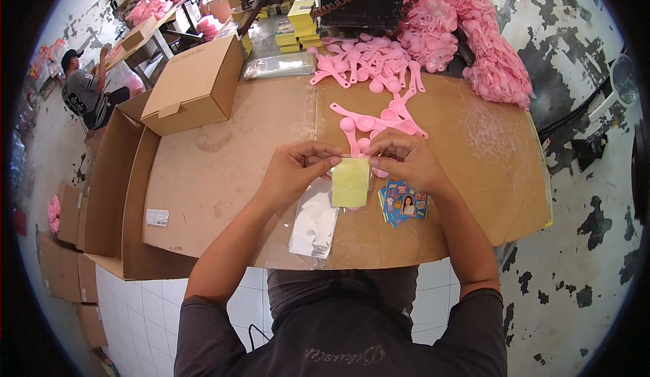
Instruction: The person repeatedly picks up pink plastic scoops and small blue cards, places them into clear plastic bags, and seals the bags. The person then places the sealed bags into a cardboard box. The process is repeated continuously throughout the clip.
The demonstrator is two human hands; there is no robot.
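Far left: a person (87,92) sits at another bench, back turned. Flattened cartons (112,194) stand along the left edge of the cardboard work surface (223,167); a closed brown box (193,89) sits at its far-left corner, with a flat clear packet (279,65) just right of it.

Near centre-left: a stack of empty clear sleeves (315,224) lies on the surface, just below the left hand.

Left hand (294,170): fingers curled, thumb and forefinger pinched on the top left edge of a small clear bag with a yellow card inside (350,182).

The bag is held between both hands, just above the surface at its near middle. Something pink shows at its lower edge and at the right hand; whether a spoon is fully in cannot be told.

Right hand (404,160): fingers bent, tips closed on the bag's top right edge, apparently holding the mouth.

Just right of the bag: a small pile of printed colour cards (405,203).

Far centre: loose pink plastic spoons (369,62), a few strays nearer the hands (379,123). Far right: a large heap of bagged pink pieces (487,45). Stacked yellow boxes (298,21) lie beyond.

Progress, as judged: this one bag is mid-fill; many loose spoons and empty sleeves remain, so most work looks outstanding.
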